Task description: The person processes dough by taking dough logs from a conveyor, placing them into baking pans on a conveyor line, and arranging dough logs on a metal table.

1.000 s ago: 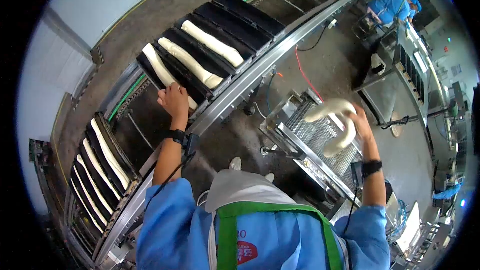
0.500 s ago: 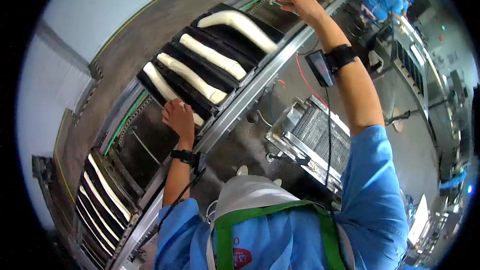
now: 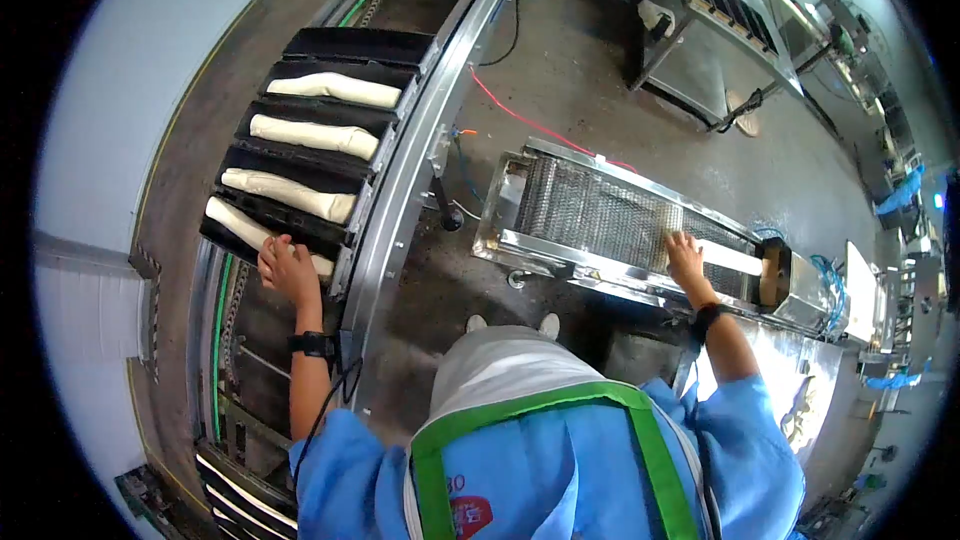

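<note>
**L hand on tray dough, R hand at belt dough**

Your L hand (image 3: 287,268) is resting on the near dough (image 3: 232,220), which is lying in the closest slot of the black tray (image 3: 350,43). Its fingers are curling over the roll; can't tell if they're gripping or just pressing. The roll's far end is showing just past your fingers, next to the rail (image 3: 418,140).

Three more rolls (image 3: 315,135) are lying in the next slots up, one per slot, roughly parallel. The tray is sitting on the conveyor line to your L; a 2nd tray (image 3: 240,497), also carrying pale strips, is showing at btm L, partly cut off.

Your R hand (image 3: 686,258) is touching the near end of the belt dough (image 3: 735,258). Fingers are blurred, so can't tell if they're closing on it. That piece is lying lengthwise on the mesh belt (image 3: 590,205), its other end reaching the machine (image 3: 808,290).

A red hose (image 3: 525,120) is running across the floor btwn line & belt.
</note>
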`<state>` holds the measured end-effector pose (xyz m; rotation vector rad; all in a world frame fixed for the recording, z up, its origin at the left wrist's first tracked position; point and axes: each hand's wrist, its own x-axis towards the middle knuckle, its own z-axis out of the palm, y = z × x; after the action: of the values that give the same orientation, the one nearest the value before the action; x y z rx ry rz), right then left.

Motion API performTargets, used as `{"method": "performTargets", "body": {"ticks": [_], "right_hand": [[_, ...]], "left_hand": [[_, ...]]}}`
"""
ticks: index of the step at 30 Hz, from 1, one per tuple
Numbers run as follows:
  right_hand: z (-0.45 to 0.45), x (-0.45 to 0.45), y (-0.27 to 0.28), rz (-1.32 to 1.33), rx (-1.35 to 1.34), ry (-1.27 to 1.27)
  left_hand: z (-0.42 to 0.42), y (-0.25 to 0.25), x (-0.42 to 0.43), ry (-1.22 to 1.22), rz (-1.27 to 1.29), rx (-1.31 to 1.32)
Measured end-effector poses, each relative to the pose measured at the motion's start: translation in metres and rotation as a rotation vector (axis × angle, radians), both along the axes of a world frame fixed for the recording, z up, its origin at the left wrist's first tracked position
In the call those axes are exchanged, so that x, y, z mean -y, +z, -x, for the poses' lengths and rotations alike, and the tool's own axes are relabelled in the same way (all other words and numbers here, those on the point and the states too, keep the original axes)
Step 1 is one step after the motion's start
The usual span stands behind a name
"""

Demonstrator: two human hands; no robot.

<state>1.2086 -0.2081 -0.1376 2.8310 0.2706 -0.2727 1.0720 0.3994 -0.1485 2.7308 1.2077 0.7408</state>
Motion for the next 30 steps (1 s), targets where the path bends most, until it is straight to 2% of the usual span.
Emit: {"method": "performTargets", "body": {"ticks": [4, 6, 7, 8, 9, 10, 11, 12, 15, 18, 21, 23, 24, 25, 26, 28, 29, 30], "right_hand": [[-0.007, -0.002, -0.006, 0.069, 0.102, 0.056], [-0.044, 0.014, -0.010, -0.293, 0.056, 0.026], [-0.057, 0.008, 0.025, -0.446, 0.086, 0.032], [-0.077, 0.003, 0.054, -0.464, 0.150, 0.102], [-0.083, -0.011, 0.100, -0.436, 0.135, -0.021], [-0.095, -0.011, 0.134, -0.541, 0.301, 0.149], [-0.103, -0.019, 0.165, -0.806, 0.473, 0.221], [-0.108, -0.039, 0.207, -1.190, 0.387, 0.136], [-0.122, -0.089, 0.301, -1.361, 0.305, 0.143], [-0.141, -0.164, 0.336, -1.678, 0.140, 0.253], [-0.170, -0.253, 0.325, -1.871, -0.012, 0.216], [-0.197, -0.313, 0.293, -1.898, -0.141, 0.282], [-0.225, -0.344, 0.263, -1.930, -0.227, 0.306], [-0.240, -0.374, 0.234, -1.844, -0.224, 0.288], [-0.258, -0.394, 0.199, -1.785, -0.491, 0.287], [-0.275, -0.417, 0.135, -1.345, -0.489, 0.211], [-0.269, -0.416, 0.127, -1.271, -0.402, 0.227], [-0.282, -0.418, 0.095, -1.254, -0.386, 0.228]], "left_hand": [[-0.006, 0.009, 0.006, -0.039, 0.030, 0.004], [-0.008, 0.011, 0.008, 0.034, 0.009, 0.007], [-0.008, 0.010, 0.007, 0.019, 0.005, 0.000], [-0.008, 0.008, 0.006, 0.003, 0.002, -0.007], [-0.008, 0.008, 0.008, 0.024, -0.027, 0.000], [-0.006, 0.009, 0.008, 0.036, -0.027, -0.001], [-0.006, 0.010, 0.007, 0.020, -0.028, 0.024], [-0.005, 0.012, 0.007, 0.003, -0.029, 0.050], [-0.002, 0.014, 0.007, 0.015, -0.046, 0.062], [0.004, 0.020, 0.008, 0.025, -0.051, 0.070], [0.008, 0.021, 0.004, 0.033, -0.079, 0.081], [0.004, 0.027, 0.001, 0.026, -0.119, 0.079], [0.005, 0.037, 0.001, 0.002, -0.038, 0.039], [0.004, 0.041, 0.002, -0.021, 0.046, -0.001], [0.002, 0.039, -0.001, -0.013, 0.046, -0.014], [-0.002, 0.033, -0.009, -0.034, -0.050, 0.048], [-0.003, 0.035, -0.005, -0.027, -0.056, 0.042], [-0.004, 0.040, -0.003, -0.017, -0.023, 0.048]]}}
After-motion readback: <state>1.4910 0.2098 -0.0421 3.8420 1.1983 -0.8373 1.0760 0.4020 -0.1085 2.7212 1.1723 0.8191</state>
